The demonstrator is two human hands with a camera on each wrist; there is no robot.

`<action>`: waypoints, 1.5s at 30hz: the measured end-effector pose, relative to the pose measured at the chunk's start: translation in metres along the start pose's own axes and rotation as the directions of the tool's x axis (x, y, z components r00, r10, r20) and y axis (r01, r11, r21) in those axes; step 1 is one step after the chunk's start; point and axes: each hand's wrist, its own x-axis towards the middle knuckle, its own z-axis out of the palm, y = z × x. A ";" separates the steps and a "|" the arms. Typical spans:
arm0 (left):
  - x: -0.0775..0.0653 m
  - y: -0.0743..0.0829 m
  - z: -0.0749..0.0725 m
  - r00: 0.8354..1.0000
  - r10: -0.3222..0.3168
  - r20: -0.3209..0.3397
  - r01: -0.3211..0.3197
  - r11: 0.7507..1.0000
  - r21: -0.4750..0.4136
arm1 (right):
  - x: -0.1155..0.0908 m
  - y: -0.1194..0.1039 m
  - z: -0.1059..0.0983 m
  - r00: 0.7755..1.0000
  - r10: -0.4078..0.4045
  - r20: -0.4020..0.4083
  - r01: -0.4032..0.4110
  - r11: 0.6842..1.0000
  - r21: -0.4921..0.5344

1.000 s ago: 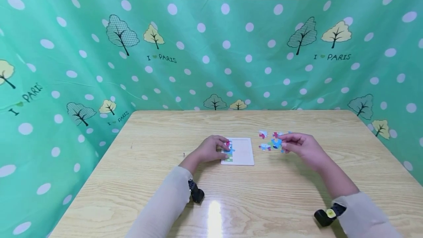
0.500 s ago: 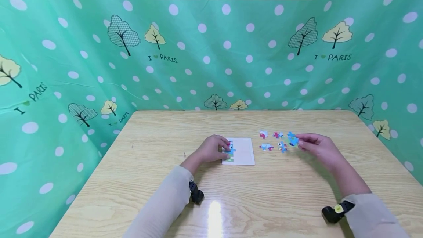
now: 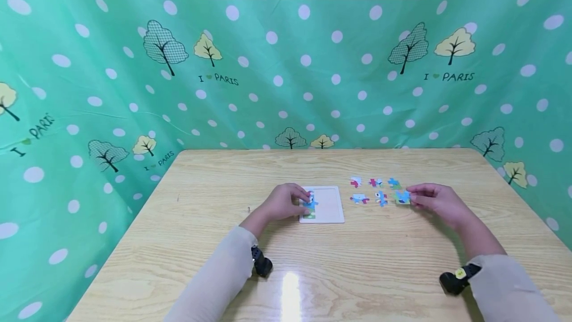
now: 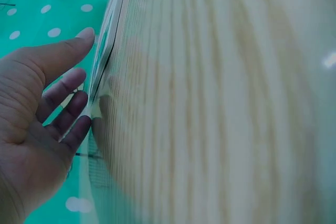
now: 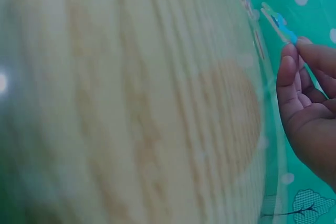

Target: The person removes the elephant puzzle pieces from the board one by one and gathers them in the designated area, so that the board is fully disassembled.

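My left hand [image 3: 281,201] rests at the left side of a white puzzle tray [image 3: 330,207]. Its thumb and fingers lie loosely over a strip of joined picture pieces [image 3: 310,211] inside the tray, partly covering them. In the left wrist view, that hand [image 4: 44,103] has its fingers spread and gently bent. To the right of the loose pieces, my right hand [image 3: 440,203] pinches a blue-and-green jigsaw piece [image 3: 402,198] between thumb and fingertips. The right wrist view shows this piece edge-on at the fingertips, tilted and apart from the tabletop.
Several loose jigsaw pieces lie in two rows between tray and right hand, among them a blue-green one [image 3: 394,183] and a white-red one [image 3: 359,198]. The wooden table [image 3: 348,272] ends at a green dotted curtain [image 3: 308,83].
My right hand has moved right with the jigsaw piece, from over the loose pieces to their right side, uncovering them. My left hand has stayed at the tray.
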 end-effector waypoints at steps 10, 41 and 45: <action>-0.002 -0.004 -0.001 1.000 0.000 0.027 -0.001 1.000 0.019 | 0.006 0.001 0.004 0.998 0.050 -0.035 -0.057 0.960 -0.276; -0.003 -0.007 0.002 0.999 -0.007 0.034 0.006 1.000 0.018 | 0.001 -0.013 0.014 0.997 -0.034 -0.066 0.014 0.961 -0.277; -0.003 -0.007 0.003 0.999 -0.008 0.034 0.008 1.000 0.016 | -0.002 -0.022 0.020 0.996 -0.064 -0.057 0.049 0.970 -0.240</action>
